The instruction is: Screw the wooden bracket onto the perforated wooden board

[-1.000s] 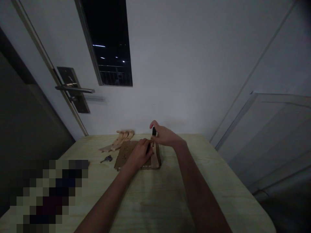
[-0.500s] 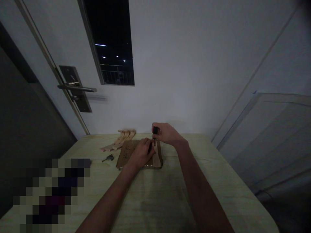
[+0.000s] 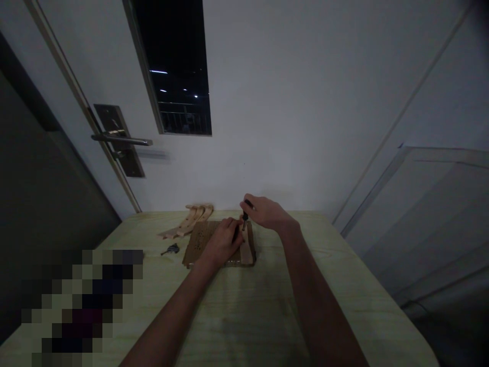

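Observation:
My right hand (image 3: 263, 210) grips the black handle of a screwdriver (image 3: 246, 209), its shaft slanting down to a pale wooden piece (image 3: 246, 250). That piece lies along the right side of a brown cardboard slab (image 3: 198, 239). With bent fingers, my left hand (image 3: 225, 239) presses on the slab and holds the wooden piece at its left edge. The fingertips of the left hand are close to the screwdriver's tip and partly hide the upper end of the piece. Whether a screw sits under the tip is too small to tell.
Several curved wooden pieces with holes (image 3: 194, 219) lie behind and left of the cardboard. A small pile of screws (image 3: 172, 248) is on the pale table (image 3: 260, 316). A blurred-out patch (image 3: 87, 306) covers the left front. Behind stands a white door with a handle (image 3: 126, 139).
My right hand has shifted slightly right, and the screwdriver's handle now leans right instead of standing nearly upright. The left hand and the wooden piece have stayed in place.

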`<state>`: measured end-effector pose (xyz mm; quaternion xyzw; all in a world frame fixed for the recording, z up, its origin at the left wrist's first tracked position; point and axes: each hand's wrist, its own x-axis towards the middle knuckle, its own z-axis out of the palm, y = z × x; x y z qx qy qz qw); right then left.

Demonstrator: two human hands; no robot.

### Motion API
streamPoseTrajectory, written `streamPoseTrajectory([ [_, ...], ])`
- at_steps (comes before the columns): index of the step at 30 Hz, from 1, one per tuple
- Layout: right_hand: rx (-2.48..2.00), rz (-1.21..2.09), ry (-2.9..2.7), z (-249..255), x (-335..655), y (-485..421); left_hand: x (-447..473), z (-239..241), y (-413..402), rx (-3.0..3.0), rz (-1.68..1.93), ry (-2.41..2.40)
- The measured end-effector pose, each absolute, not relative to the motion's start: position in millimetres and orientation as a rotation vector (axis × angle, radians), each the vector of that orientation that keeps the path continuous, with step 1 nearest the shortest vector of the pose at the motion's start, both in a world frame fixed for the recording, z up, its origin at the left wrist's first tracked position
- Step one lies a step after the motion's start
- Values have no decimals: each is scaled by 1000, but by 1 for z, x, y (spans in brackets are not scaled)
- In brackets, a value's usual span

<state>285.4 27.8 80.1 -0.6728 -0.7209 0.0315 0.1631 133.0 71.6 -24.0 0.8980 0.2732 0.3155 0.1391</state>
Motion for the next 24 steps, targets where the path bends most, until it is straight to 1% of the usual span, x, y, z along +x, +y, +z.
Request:
streamPoseTrajectory([
  [4, -1869, 103, -2036, 81, 286, 29, 133, -24, 72, 2589, 910, 795],
  [11, -1641, 113, -2058, 81, 288, 34, 134, -26, 73, 2598, 925, 794],
  [24, -1757, 111, -2068, 75, 284, 37, 134, -26, 73, 2611, 919, 796],
])
